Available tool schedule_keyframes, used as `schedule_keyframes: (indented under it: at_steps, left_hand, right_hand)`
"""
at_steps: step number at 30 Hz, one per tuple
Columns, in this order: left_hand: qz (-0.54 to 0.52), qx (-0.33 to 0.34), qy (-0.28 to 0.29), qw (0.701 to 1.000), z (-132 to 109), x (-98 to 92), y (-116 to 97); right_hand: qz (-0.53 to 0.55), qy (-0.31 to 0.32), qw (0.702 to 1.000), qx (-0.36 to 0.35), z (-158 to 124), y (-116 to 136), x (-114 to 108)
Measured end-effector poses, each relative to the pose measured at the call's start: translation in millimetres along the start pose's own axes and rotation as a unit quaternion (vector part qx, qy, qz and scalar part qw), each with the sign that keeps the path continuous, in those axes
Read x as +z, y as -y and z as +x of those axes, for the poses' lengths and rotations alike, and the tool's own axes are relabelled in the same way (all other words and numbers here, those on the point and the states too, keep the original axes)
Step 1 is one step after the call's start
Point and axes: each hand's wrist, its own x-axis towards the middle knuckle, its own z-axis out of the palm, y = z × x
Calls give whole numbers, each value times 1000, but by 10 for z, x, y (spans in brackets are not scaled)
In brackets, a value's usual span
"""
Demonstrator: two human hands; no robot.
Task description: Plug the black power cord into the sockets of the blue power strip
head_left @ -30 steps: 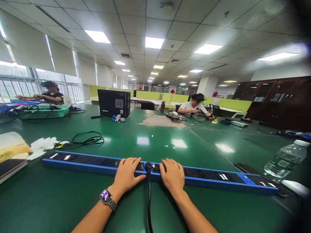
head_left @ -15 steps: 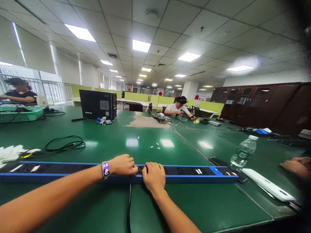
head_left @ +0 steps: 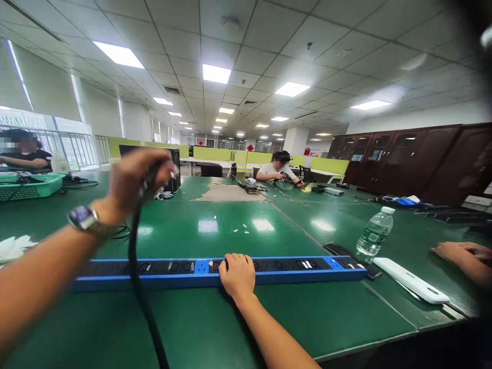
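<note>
A long blue and black power strip [head_left: 154, 282] lies across the green table [head_left: 200, 328]. My right hand [head_left: 238, 277] rests over its middle, with the fingers curled round its far edge. Raised above the strip at the left, my left hand [head_left: 134, 179] is blurred, with its fingers closed on a thick black cable [head_left: 136, 266]. The cable hangs down from that hand, passes in front of the strip and leaves at the bottom edge. Its end at the fingers is too smeared to make out.
Right of the strip are a water bottle [head_left: 375, 233], a white device [head_left: 411, 279] and another person's hand [head_left: 457, 253]. A green basket [head_left: 34, 189] stands far left. Two people sit farther back, near a black computer case [head_left: 176, 171] and loose parts.
My left hand has lifted off the strip, up and to the left, bringing the cable end with it. The right hand stays on the strip. The camera view has shifted slightly.
</note>
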Motion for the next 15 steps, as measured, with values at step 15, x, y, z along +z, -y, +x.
schedule_keyframes:
  at_steps: [15]
  left_hand:
    - [-62,-429,163,886,-2319,-31,-23]
  right_hand:
    - [2,2,1000,-8,1,-36,36]
